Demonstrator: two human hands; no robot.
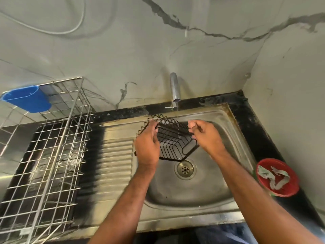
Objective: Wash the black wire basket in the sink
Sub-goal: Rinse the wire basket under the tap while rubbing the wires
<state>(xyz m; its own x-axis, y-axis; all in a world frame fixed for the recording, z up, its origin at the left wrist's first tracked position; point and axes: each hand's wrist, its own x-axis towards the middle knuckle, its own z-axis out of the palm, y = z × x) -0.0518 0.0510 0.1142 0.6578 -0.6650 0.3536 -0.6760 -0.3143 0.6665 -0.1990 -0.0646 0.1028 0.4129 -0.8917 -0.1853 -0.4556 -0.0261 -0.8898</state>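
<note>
- Head view: basket [173, 140] held above the sink [186, 191] bowl, at 12 o'clock from the drain [184, 169], under the tap [174, 89].
- Left hand [146, 147] — fingers curled round the basket's left rim.
- Right hand [204, 136] — fingers pinch the right rim.
- Rack [52, 155] at 9 o'clock of the sink; blue cup [28, 98] hangs on it.
- Red bowl [277, 176] at 3 o'clock, holding a cloth [271, 176].

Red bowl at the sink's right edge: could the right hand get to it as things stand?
Probably yes, once it lets go. The right hand is gripping the black wire basket over the sink, and nothing stands between it and the red bowl.
</note>
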